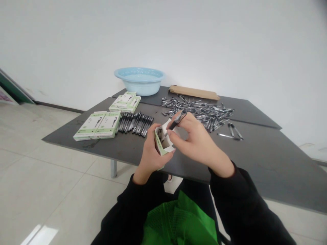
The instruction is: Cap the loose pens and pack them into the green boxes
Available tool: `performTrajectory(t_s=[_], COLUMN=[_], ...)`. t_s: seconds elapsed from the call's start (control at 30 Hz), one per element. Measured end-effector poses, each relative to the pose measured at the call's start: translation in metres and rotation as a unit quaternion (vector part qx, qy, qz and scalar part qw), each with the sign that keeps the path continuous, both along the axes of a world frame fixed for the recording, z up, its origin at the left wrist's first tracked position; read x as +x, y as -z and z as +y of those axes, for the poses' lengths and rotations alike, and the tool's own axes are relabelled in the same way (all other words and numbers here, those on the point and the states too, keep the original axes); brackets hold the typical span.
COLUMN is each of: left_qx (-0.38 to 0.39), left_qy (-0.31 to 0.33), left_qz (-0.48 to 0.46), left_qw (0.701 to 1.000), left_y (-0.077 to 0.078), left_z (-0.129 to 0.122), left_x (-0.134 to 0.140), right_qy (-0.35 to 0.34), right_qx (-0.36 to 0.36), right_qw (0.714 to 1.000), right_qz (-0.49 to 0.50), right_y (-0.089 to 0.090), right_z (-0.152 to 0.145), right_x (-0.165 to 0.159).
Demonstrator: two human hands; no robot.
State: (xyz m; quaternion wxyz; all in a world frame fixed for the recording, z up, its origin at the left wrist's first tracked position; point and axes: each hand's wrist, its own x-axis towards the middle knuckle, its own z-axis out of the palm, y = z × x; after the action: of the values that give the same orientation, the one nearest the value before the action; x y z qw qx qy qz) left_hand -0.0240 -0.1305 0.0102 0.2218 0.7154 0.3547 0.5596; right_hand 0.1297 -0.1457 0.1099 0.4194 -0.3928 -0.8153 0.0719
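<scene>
My left hand (151,153) is wrapped round a small white and green carton (161,146), its top flaps open towards me. Something lies inside the carton, too small to make out fully. Between the thumb and fingers of my right hand (190,137) is a black-capped clear pen (178,119), tilted, its lower end at the carton's mouth. To the left of the carton, a row of pens (135,123) lies side by side on the dark table (122,149). Beyond my right hand spreads a heap of loose pens (204,110).
Closed pen boxes (98,125) lie flat at the table's left, with more stacked boxes (125,101) behind. A light blue basin (140,81) and a flat brown cardboard piece (194,92) are at the back by the wall. Several single pens (232,132) lie right of the heap.
</scene>
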Motion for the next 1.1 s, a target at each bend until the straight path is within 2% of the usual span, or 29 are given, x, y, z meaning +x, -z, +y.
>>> performTrajectory(t_s=[0.1, 0.23, 0.33, 0.43, 0.53, 0.63, 0.7, 0.77, 0.87, 1.0, 1.1], left_qx=[-0.010, -0.001, 0.011, 0.022, 0.020, 0.023, 0.031, 0.043, 0.056, 0.044, 0.038], left_qy=[0.001, -0.004, -0.008, -0.026, -0.057, -0.104, -0.138, -0.167, -0.199, -0.217, -0.213], left_qz=[-0.004, 0.000, 0.004, 0.008, 0.022, 0.033, 0.037, 0.041, 0.052, 0.077, 0.091], left_qw=[1.000, 1.000, 1.000, 0.999, 0.998, 0.994, 0.989, 0.984, 0.977, 0.972, 0.972], left_y=[0.001, 0.003, 0.001, -0.002, -0.004, -0.005, -0.006, -0.006, -0.009, -0.012, -0.013], left_z=[0.000, 0.001, 0.001, -0.001, -0.001, 0.003, 0.005, 0.006, 0.003, -0.003, -0.004], left_x=[0.000, 0.000, 0.000, -0.004, -0.015, -0.036, -0.052, -0.068, -0.087, -0.102, -0.110], right_qy=[-0.008, -0.027, -0.048, -0.024, 0.013, 0.044, 0.037, 0.033, 0.041, 0.048, 0.038], right_qx=[-0.025, -0.056, -0.051, -0.033, -0.064, -0.131, -0.151, -0.175, -0.184, -0.149, -0.141], right_qw=[0.999, 0.997, 0.998, 0.997, 0.994, 0.990, 0.988, 0.982, 0.976, 0.977, 0.968], right_qz=[-0.042, -0.041, 0.001, 0.067, 0.089, 0.042, -0.020, -0.070, -0.109, -0.144, -0.205], right_y=[0.005, 0.009, 0.005, 0.006, 0.028, 0.068, 0.093, 0.108, 0.114, 0.117, 0.128], right_z=[0.004, 0.004, 0.004, 0.014, 0.042, 0.081, 0.106, 0.127, 0.155, 0.186, 0.200], right_x=[-0.001, 0.000, 0.005, 0.015, 0.022, 0.015, 0.000, -0.024, -0.069, -0.128, -0.155])
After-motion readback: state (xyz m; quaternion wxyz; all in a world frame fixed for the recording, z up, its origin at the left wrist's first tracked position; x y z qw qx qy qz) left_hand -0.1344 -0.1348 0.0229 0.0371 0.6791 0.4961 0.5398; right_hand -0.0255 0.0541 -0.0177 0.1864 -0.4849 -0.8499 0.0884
